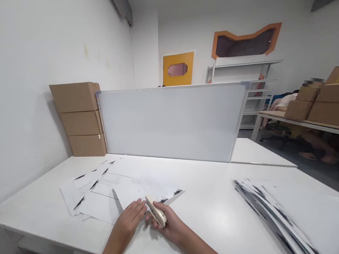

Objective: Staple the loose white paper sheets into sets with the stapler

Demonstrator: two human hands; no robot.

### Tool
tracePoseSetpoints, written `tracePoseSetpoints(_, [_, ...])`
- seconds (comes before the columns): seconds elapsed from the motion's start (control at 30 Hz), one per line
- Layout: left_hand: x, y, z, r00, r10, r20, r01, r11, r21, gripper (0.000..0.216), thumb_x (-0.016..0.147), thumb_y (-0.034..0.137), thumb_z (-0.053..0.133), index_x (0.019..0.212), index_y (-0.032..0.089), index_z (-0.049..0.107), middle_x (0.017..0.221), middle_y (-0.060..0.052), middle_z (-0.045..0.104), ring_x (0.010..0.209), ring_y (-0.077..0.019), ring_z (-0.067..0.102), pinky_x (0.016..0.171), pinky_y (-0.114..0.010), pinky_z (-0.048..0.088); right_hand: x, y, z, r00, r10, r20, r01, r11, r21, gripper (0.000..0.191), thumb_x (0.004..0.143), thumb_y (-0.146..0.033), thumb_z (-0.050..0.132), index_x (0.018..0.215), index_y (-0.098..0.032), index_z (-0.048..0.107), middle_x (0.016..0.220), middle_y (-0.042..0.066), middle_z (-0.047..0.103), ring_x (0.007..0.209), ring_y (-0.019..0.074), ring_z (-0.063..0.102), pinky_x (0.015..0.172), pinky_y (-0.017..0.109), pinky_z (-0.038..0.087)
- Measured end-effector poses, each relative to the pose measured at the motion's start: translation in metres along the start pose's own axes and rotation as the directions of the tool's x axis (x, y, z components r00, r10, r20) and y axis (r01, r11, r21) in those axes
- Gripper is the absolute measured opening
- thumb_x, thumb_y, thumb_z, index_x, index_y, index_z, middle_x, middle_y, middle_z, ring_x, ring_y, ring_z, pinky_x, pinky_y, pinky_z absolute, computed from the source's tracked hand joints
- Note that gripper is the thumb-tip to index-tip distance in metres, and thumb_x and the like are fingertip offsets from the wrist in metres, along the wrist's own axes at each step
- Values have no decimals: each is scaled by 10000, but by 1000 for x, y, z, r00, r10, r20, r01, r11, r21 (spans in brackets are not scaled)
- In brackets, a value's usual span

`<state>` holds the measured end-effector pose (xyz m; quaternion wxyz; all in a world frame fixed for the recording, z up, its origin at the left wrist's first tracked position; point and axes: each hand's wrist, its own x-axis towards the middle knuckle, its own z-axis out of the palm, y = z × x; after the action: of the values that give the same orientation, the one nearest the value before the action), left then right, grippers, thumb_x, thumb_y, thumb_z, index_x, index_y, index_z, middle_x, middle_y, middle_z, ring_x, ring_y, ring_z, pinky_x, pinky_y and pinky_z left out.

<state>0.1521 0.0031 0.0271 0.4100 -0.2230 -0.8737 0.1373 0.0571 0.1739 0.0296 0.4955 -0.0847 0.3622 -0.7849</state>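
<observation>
My right hand [169, 226] had its grip pinched around the cream stapler [155, 212], which sat at the near edge of the loose sheets [105, 193] on the tabletop [208, 214]. My left hand [128, 221] lay flat beside the stapler, fingers pressed together on a sheet. Well right of the stapler lay a fanned paper stack [294, 216]; behind it stood a whiteboard [170, 119].

White walls [37, 45] enclosed the room. A whiteboard [170, 121] stood on the white bench [214, 215], cardboard boxes [79, 118] stacked beside it. A metal shelf [255, 84] and orange door [177, 68] stood behind.
</observation>
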Motion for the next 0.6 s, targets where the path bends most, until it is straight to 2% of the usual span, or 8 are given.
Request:
tracePoseSetpoints(0.1, [0,0,0,1000,7,-13,-7,1000,6,436,874,7,406,1283,131,498,1260,-64,619,1237,-189,517,949,-350,550,4,6,-2,999,-31,21,32,998,-53,383,849,-410,524,845,-56,671,700,90,686,425,70,528,422,163,396])
tracePoseSetpoints(0.27, [-2,-3,5,999,8,-46,-10,999,-31,457,855,-23,396,1279,115,497,1249,-69,627,1251,-192,504,948,-352,544,7,11,-1,994,-105,-27,101,989,-111,380,836,-367,518,708,-49,683,603,92,649,443,74,518,468,172,403])
tracePoseSetpoints(0.4, [-5,-5,11,998,-15,-60,14,1000,-7,533,843,-37,403,1351,125,415,1255,-64,623,1278,-182,475,982,-351,515,7,13,-1,977,-212,-21,202,953,-225,457,777,-427,585,628,-5,679,528,110,606,433,91,512,469,207,387])
tracePoseSetpoints(0.47, [-4,-4,11,996,-26,-83,28,999,18,564,845,-24,406,1386,129,365,1246,-65,629,1281,-178,471,986,-342,506,8,13,-1,978,-210,-5,203,948,-246,498,769,-476,585,638,-6,682,538,112,611,457,105,536,494,220,397])
tracePoseSetpoints(0.53, [0,-2,8,996,-43,-72,46,998,37,578,839,3,422,1401,109,339,1289,-90,597,1308,-198,440,994,-353,495,8,13,1,978,-208,17,205,943,-261,530,762,-529,580,647,-20,677,552,110,618,488,127,565,525,236,410])
tracePoseSetpoints(0.6, [6,2,4,999,-31,-8,31,999,38,609,816,30,445,1409,100,327,1381,-111,512,1359,-237,367,1022,-394,473,9,13,3,971,-233,52,238,929,-282,497,741,-535,611,645,-49,658,553,97,616,517,146,578,541,250,407])
